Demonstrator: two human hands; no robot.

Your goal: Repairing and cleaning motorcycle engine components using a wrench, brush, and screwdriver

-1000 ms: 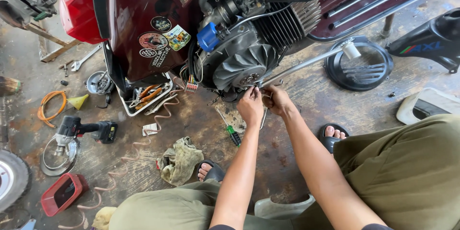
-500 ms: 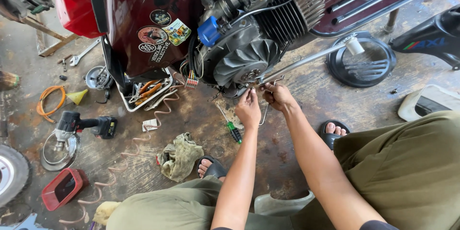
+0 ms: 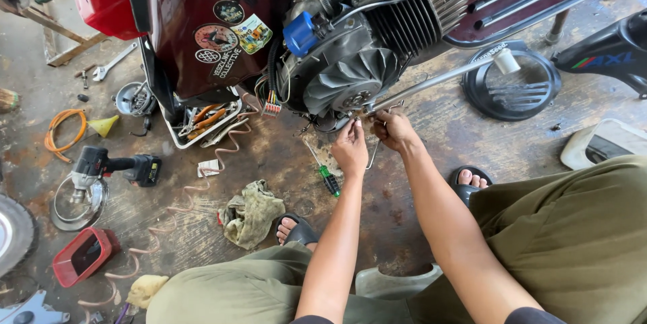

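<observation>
Since a second ago, both hands have been kept at the engine's fan housing [image 3: 347, 81]; the left hand [image 3: 350, 149] and right hand [image 3: 394, 128] stay pinched on a small part, too small to identify.

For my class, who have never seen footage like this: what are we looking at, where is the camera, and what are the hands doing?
The camera sits on a person's head, looking down at their own arms and knees. They squat on a workshop floor before a maroon scooter's engine. The left hand and right hand pinch small parts beneath the finned fan cover; what exactly is too small to tell. On the floor lie a green-handled screwdriver, a rag, a cordless power tool, an orange hose and a tray of pliers.
</observation>
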